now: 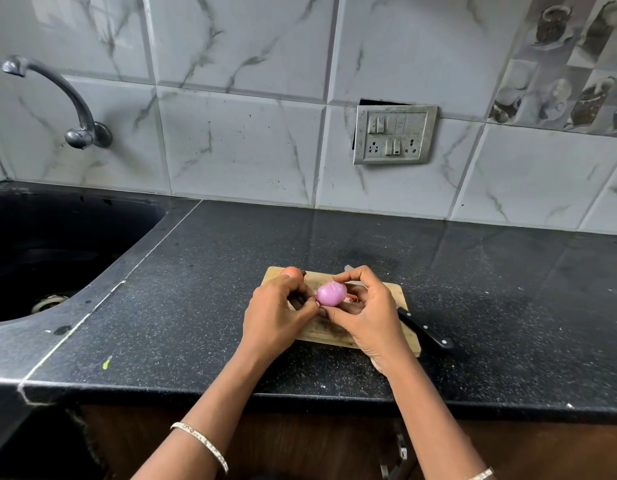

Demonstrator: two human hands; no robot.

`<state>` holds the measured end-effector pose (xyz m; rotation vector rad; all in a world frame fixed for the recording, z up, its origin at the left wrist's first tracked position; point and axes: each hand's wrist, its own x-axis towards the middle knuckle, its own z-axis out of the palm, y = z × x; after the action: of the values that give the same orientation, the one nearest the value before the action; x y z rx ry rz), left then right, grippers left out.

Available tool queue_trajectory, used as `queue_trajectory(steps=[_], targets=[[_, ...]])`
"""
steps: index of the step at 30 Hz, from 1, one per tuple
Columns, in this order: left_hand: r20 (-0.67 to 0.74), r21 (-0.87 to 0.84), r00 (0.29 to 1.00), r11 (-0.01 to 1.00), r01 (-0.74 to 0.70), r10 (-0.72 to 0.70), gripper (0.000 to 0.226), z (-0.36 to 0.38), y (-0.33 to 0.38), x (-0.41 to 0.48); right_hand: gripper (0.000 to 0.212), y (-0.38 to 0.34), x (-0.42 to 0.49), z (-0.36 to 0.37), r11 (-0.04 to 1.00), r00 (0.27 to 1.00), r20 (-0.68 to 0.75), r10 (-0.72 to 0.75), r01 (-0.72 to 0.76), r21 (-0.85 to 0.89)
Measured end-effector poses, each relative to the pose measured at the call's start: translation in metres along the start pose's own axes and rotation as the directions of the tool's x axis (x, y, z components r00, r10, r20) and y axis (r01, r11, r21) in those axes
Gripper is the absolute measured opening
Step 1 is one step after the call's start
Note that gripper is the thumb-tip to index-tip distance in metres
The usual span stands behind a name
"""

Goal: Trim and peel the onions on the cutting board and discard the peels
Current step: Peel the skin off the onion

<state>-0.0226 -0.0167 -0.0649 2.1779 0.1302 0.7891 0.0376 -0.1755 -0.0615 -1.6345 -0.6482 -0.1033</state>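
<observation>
Right hand [365, 313] is cradling the pink onion [331, 293] in curled fingertips over the cutting board [400, 296], steadying it while left hand [275, 313] is pinching its lower edge, likely stripping skin.

Knife [424, 330] right of cutting board [320, 332]

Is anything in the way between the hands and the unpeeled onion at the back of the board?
Nothing visible does. The unpeeled onion sits back left on the cutting board, just beyond the left hand, which with the right hand holds the peeled onion; the knife lies to the right.
</observation>
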Motion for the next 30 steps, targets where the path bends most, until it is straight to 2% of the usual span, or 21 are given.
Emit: queue_trajectory(steps=[4,9,15,17,20,24,30], targets=[[-0.01,0.039,0.999,0.998,-0.052,0.053,0.013,0.0009,0.0007,-0.0002,0.044,-0.0022,-0.0013,-0.0022,0.996,0.999,0.023,0.041,-0.043,0.077],[-0.044,-0.014,0.998,0.999,-0.047,0.046,0.011,-0.0013,-0.0004,0.0017,0.046,0.0002,0.0008,-0.0036,0.978,0.994,-0.014,0.111,-0.106,0.182],[-0.073,-0.025,0.994,0.996,-0.081,0.079,0.017,0.0012,-0.0056,0.0016,0.047,0.0045,0.0008,-0.0052,0.966,0.991,-0.015,0.131,-0.124,0.227],[-0.068,-0.076,0.993,0.992,-0.098,0.092,0.023,0.0002,-0.0048,0.0009,0.05,0.0041,0.0009,-0.005,0.973,0.993,-0.024,0.118,-0.111,0.202],[-0.023,-0.125,0.996,0.989,-0.085,0.083,0.02,-0.0023,-0.0015,0.0005,0.051,0.0036,0.0018,-0.0044,0.991,0.996,-0.041,0.073,-0.068,0.113],[0.027,-0.109,1.0,0.994,0.007,-0.004,0.009,-0.0027,-0.0046,0.004,0.051,0.0037,0.0014,-0.0033,0.998,0.998,-0.051,0.046,-0.044,0.044],[0.015,-0.09,0.996,0.992,0.086,-0.085,0.006,-0.0017,-0.0017,0.0031,0.045,0.004,0.0008,0.0001,0.992,0.996,-0.083,-0.04,0.03,-0.119]])
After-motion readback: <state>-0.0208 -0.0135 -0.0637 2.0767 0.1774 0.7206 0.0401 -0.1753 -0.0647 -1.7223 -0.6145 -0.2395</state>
